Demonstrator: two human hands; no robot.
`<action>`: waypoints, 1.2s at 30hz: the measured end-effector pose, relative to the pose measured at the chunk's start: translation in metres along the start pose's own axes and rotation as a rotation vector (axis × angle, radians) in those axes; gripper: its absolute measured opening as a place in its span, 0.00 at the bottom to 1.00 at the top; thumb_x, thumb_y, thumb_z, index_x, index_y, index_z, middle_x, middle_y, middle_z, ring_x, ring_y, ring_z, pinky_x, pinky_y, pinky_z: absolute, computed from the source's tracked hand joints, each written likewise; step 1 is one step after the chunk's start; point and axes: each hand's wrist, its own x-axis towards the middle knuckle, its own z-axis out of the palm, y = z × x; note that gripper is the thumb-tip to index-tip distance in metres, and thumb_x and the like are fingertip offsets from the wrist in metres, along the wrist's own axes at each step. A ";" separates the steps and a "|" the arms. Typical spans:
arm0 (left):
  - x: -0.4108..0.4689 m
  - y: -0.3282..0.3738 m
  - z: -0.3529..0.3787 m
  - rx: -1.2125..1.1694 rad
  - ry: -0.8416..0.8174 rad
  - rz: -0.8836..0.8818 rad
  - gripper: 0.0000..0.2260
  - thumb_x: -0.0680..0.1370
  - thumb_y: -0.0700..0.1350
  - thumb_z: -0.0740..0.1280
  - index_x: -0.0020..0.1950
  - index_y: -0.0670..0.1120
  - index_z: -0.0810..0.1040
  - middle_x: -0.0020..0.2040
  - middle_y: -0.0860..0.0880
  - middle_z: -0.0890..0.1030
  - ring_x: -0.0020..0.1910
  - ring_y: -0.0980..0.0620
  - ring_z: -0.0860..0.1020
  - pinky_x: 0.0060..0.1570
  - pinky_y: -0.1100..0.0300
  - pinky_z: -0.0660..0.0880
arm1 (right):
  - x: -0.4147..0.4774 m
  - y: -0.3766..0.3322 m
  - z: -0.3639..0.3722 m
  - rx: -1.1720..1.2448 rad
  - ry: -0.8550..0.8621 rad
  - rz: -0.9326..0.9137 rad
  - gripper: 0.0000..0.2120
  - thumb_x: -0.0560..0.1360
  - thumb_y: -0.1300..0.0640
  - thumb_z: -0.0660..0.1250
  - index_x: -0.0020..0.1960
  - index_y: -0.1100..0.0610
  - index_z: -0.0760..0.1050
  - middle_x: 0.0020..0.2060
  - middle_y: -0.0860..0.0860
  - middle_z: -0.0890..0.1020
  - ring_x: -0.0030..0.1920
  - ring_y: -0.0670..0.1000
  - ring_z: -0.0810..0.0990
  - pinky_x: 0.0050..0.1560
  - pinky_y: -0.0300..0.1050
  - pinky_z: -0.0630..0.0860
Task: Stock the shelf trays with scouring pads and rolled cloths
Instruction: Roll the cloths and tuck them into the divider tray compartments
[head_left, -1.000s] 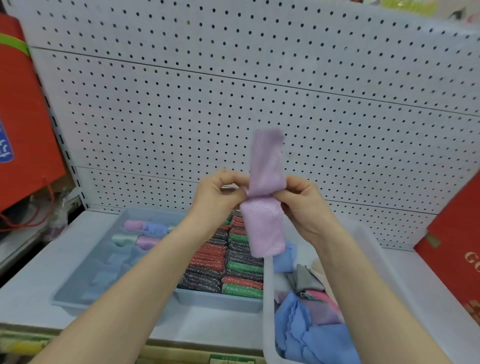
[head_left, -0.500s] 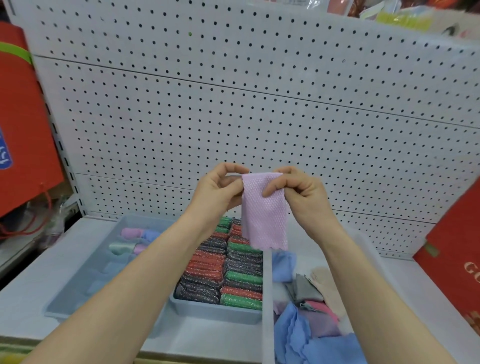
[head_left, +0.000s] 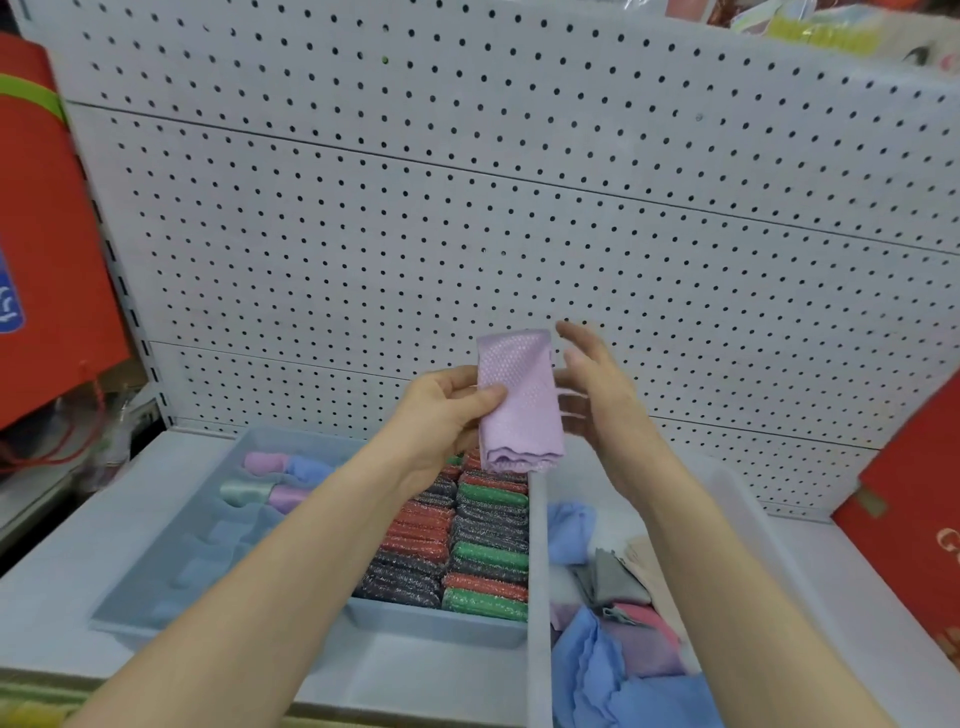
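Note:
A folded pink cloth (head_left: 519, 400) hangs in the air above the trays, pinched at its left edge by my left hand (head_left: 441, 415). My right hand (head_left: 597, 395) hovers just to its right with fingers spread and relaxed, holding nothing. Below, a grey tray (head_left: 171, 597) holds a few rolled cloths (head_left: 280, 480) in pink, blue and green at its far end. The tray next to it (head_left: 431, 623) is packed with rows of red, green and dark scouring pads (head_left: 467, 551).
A clear bin (head_left: 540, 571) at the right holds loose blue, grey and pink cloths (head_left: 613, 654). A white pegboard wall (head_left: 467, 208) stands behind the shelf. Red boxes flank the shelf at left (head_left: 47, 249) and right (head_left: 914, 519).
The long pink cloth was folded down into a short packet. My right hand let go of it and opened, while my left hand kept its hold.

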 end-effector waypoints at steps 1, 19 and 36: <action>0.001 0.001 -0.002 -0.010 0.026 0.006 0.15 0.77 0.36 0.67 0.64 0.37 0.75 0.52 0.43 0.85 0.47 0.49 0.84 0.43 0.60 0.82 | -0.003 0.004 0.000 -0.003 -0.045 0.031 0.18 0.82 0.55 0.62 0.70 0.45 0.67 0.46 0.54 0.83 0.42 0.49 0.83 0.42 0.42 0.78; -0.003 0.008 -0.012 -0.049 -0.061 -0.153 0.18 0.78 0.37 0.67 0.68 0.40 0.71 0.49 0.42 0.83 0.39 0.52 0.83 0.35 0.65 0.80 | -0.003 0.020 -0.009 -0.505 -0.094 -0.338 0.20 0.70 0.68 0.74 0.54 0.46 0.82 0.44 0.51 0.77 0.41 0.48 0.75 0.42 0.40 0.73; -0.002 -0.010 -0.010 0.149 0.031 0.226 0.08 0.76 0.34 0.69 0.45 0.47 0.80 0.48 0.50 0.81 0.41 0.51 0.79 0.42 0.56 0.78 | 0.001 0.020 -0.007 0.080 -0.145 -0.054 0.15 0.78 0.69 0.63 0.49 0.54 0.85 0.48 0.55 0.86 0.47 0.54 0.82 0.45 0.46 0.80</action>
